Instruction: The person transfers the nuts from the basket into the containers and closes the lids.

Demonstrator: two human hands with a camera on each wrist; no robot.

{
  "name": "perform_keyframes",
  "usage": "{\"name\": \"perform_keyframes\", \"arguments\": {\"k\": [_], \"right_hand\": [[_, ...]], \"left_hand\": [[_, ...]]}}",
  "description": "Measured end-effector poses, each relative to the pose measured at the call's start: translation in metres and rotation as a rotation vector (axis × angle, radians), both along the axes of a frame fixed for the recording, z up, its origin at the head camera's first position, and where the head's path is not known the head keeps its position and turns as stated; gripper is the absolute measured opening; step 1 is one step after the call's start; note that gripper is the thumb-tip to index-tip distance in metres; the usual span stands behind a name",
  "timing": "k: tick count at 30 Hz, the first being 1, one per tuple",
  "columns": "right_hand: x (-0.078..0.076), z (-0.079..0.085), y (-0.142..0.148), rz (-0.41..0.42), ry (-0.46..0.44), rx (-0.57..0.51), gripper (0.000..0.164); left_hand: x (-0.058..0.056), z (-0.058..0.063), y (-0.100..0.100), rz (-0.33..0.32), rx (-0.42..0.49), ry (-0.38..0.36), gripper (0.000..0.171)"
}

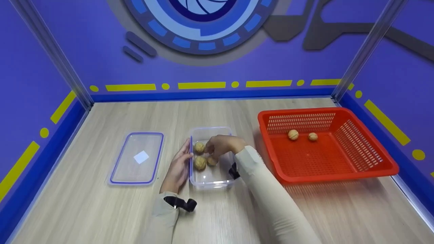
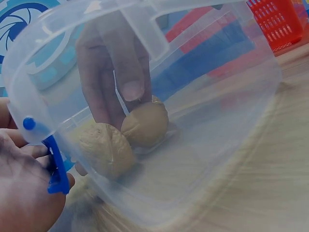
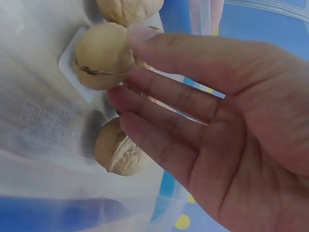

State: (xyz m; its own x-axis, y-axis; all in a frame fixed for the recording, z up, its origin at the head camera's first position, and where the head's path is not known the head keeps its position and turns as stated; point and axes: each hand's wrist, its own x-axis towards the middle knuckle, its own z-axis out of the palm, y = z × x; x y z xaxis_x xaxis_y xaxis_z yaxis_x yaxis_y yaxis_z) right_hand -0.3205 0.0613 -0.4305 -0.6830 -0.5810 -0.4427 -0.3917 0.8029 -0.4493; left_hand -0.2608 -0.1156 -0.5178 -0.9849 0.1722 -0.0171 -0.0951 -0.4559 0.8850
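Observation:
A clear plastic food container (image 1: 212, 184) stands in the middle of the table with walnuts in it. My left hand (image 1: 178, 169) holds its left side, thumb at the rim and fingers along the outer wall, beside a blue clasp (image 2: 58, 166) in the left wrist view. My right hand (image 1: 223, 146) reaches down inside the container. Its thumb and fingertips pinch a walnut (image 3: 104, 55) low over the container's bottom. Close by lie another walnut (image 1: 200, 163) and, behind it, a further walnut (image 1: 199, 147). The right fingers partly hide what lies behind them in the right wrist view.
A red plastic basket (image 1: 322, 178) stands on the right, with two walnuts (image 1: 293, 134) near its back wall. On the left lies a clear lid (image 1: 135, 174) with a blue seal and a white square on it. Printed panels (image 1: 210, 74) enclose the table's back and sides.

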Motion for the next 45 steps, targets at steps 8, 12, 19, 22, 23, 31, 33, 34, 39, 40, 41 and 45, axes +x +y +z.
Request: {"name": "perform_keyframes", "arguments": {"k": [8,12,19,22,23,31,33,34,39,40,41,45], "right_hand": [[-0.002,0.013,0.006,0.003,0.015,-0.058,0.036],[-0.001,0.021,0.009,0.003,0.041,-0.061,0.035],[-0.003,0.037,0.021,-0.023,0.075,-0.074,0.04],[-0.005,0.043,0.03,0.027,0.13,-0.127,0.039],[-0.006,0.045,0.034,0.035,0.146,-0.138,0.038],[-0.01,0.054,0.064,-0.006,0.158,-0.229,0.036],[-0.01,0.055,0.073,-0.029,0.17,-0.233,0.036],[-0.01,0.056,0.078,-0.041,0.176,-0.231,0.036],[-0.011,0.058,0.102,-0.094,0.227,-0.214,0.035],[-0.011,0.059,0.106,-0.11,0.229,-0.209,0.035],[-0.011,0.059,0.111,-0.125,0.236,-0.205,0.034],[-0.012,0.059,0.128,-0.195,0.244,-0.197,0.035]], "left_hand": [[0.0,0.001,0.0,0.004,0.006,0.013,0.066],[0.0,0.001,0.001,0.005,0.015,0.013,0.067],[-0.001,-0.002,0.0,0.01,-0.006,0.017,0.067],[-0.001,-0.003,-0.001,0.01,-0.022,0.02,0.067],[-0.001,-0.003,-0.001,0.011,-0.023,0.019,0.067],[-0.001,-0.003,-0.001,0.016,-0.025,0.013,0.067],[-0.001,-0.003,-0.001,0.017,-0.022,0.012,0.066],[0.0,-0.003,-0.001,0.017,-0.018,0.009,0.066],[0.0,-0.003,0.0,0.021,-0.011,0.001,0.066],[0.0,-0.002,0.0,0.021,-0.013,-0.001,0.066],[0.0,-0.002,0.0,0.021,-0.017,-0.002,0.066],[0.0,-0.002,0.0,0.022,-0.023,-0.003,0.066]]}}
